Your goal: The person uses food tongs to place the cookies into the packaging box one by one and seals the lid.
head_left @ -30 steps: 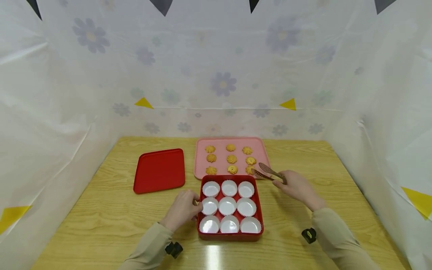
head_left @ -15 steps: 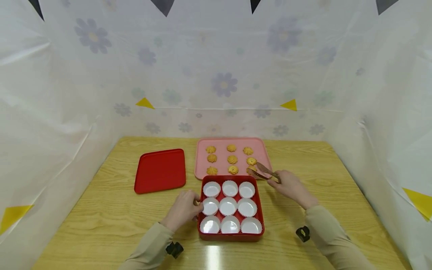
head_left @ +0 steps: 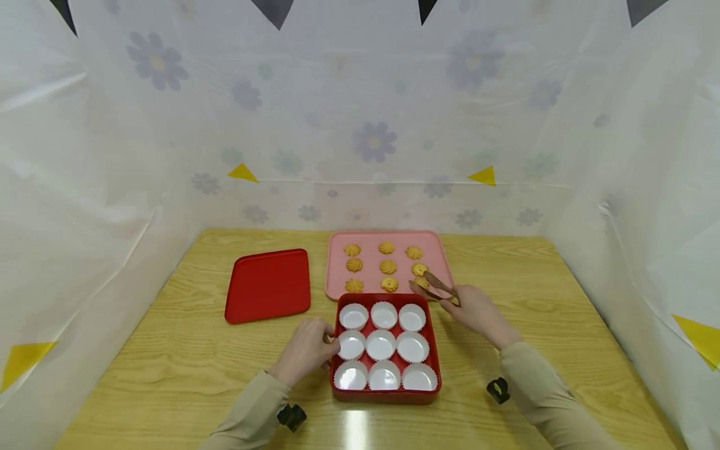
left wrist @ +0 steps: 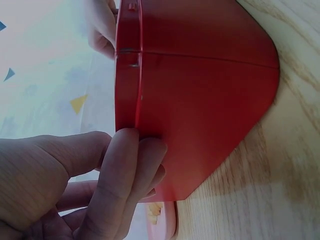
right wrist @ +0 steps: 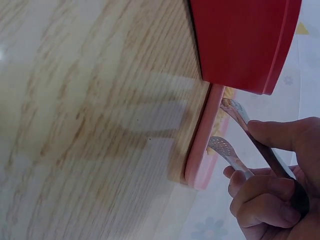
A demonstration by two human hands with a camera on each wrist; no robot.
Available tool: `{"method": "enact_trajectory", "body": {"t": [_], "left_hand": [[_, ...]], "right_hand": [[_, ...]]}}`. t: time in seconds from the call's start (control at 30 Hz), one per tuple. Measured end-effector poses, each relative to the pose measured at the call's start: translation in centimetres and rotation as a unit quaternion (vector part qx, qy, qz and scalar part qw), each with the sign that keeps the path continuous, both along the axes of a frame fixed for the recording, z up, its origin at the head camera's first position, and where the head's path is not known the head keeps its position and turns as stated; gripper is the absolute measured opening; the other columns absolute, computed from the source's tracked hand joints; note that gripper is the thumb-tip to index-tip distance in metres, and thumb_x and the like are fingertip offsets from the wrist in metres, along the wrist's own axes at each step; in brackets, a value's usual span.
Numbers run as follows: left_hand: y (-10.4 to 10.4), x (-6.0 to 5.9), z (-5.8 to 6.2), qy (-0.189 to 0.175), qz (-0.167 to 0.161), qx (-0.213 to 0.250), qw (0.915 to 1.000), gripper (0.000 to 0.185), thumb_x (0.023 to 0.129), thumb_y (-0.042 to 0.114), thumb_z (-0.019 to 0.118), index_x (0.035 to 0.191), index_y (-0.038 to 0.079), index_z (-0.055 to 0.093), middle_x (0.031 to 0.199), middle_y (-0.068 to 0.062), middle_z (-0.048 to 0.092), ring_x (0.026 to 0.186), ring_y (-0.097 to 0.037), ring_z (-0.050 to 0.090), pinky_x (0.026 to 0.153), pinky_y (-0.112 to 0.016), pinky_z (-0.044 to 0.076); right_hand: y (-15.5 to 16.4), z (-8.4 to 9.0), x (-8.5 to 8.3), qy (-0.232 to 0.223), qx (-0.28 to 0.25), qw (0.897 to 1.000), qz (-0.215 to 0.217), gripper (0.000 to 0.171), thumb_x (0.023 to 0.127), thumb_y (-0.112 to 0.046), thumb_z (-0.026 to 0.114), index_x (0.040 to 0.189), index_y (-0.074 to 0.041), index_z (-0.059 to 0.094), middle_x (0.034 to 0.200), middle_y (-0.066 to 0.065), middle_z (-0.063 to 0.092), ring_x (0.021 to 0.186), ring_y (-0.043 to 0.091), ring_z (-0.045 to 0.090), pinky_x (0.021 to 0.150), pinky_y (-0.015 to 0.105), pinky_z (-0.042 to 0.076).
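Observation:
A red square box (head_left: 388, 396) stands on the table, with several white fluted paper cups (head_left: 380, 345) in rows inside it. My left hand (head_left: 304, 351) pinches the box's left wall at the rim; in the left wrist view its fingers (left wrist: 117, 170) lie against the outside. In my right hand (head_left: 477, 312) I hold metal tongs (right wrist: 267, 157) with perforated ends. Their ends are spread, one on either side of the nearest right cookie (head_left: 421, 284). That cookie is on the pink tray (head_left: 371, 294), partly hidden by the tongs.
Several other piped cookies (head_left: 387, 267) lie in rows on the pink tray, which sits right behind the box. A shallow red lid or tray (head_left: 267, 286) lies to the left on the wooden table (head_left: 169, 362). White sheeting (head_left: 315, 112) surrounds the table's back and sides.
My right hand has moved left with the tongs, bringing their ends around the nearest right cookie. My left hand stays on the box wall.

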State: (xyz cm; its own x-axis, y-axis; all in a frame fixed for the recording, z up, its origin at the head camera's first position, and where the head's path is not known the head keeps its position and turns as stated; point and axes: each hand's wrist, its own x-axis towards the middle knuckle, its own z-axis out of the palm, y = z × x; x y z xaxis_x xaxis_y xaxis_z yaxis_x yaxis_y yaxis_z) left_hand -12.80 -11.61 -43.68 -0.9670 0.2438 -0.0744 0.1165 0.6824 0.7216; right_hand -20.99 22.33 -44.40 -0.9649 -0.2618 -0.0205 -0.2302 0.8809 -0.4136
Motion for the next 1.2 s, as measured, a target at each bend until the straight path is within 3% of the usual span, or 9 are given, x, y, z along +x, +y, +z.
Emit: {"method": "enact_trajectory", "body": {"t": [0.27,0.57,0.83,1.2], "left_hand": [[0.04,0.02,-0.03,0.000,0.000,0.000,1.0000,0.016,0.086,-0.001,0.066,0.071,0.001,0.069,0.065,-0.007,0.067,0.045,-0.010,0.061,0.045,-0.021,0.051],[-0.04,0.07,-0.14,0.005,-0.001,0.006,1.0000,0.016,0.086,-0.001,0.066,0.070,0.002,0.067,0.064,-0.006,0.066,0.045,-0.012,0.062,0.044,-0.021,0.051],[-0.04,0.04,-0.16,0.007,-0.002,0.005,1.0000,0.015,0.086,-0.001,0.067,0.072,0.001,0.069,0.065,-0.007,0.067,0.045,-0.010,0.061,0.044,-0.021,0.051],[-0.04,-0.03,-0.25,0.015,-0.003,0.006,0.9999,0.017,0.086,-0.001,0.066,0.069,0.002,0.067,0.064,-0.007,0.067,0.044,-0.009,0.060,0.044,-0.021,0.051]], "right_hand": [[-0.49,-0.01,0.18,-0.007,0.028,0.999,-0.019,0.027,0.096,-0.024,0.064,0.098,0.002,0.064,0.082,0.013,0.061,0.062,0.019,0.048,0.051,0.027,0.037],[-0.66,0.17,0.30,0.015,0.045,0.999,-0.009,0.027,0.096,-0.022,0.063,0.098,0.004,0.066,0.085,0.015,0.063,0.064,0.020,0.049,0.054,0.029,0.039],[-0.50,-0.22,0.53,0.029,0.045,0.999,-0.005,0.028,0.097,-0.022,0.063,0.104,0.005,0.068,0.093,0.020,0.068,0.067,0.021,0.051,0.059,0.034,0.045],[-0.18,-0.37,0.85,0.049,0.030,0.998,-0.012,0.032,0.098,-0.022,0.062,0.111,0.006,0.069,0.094,0.021,0.067,0.066,0.021,0.050,0.057,0.032,0.042]]}}
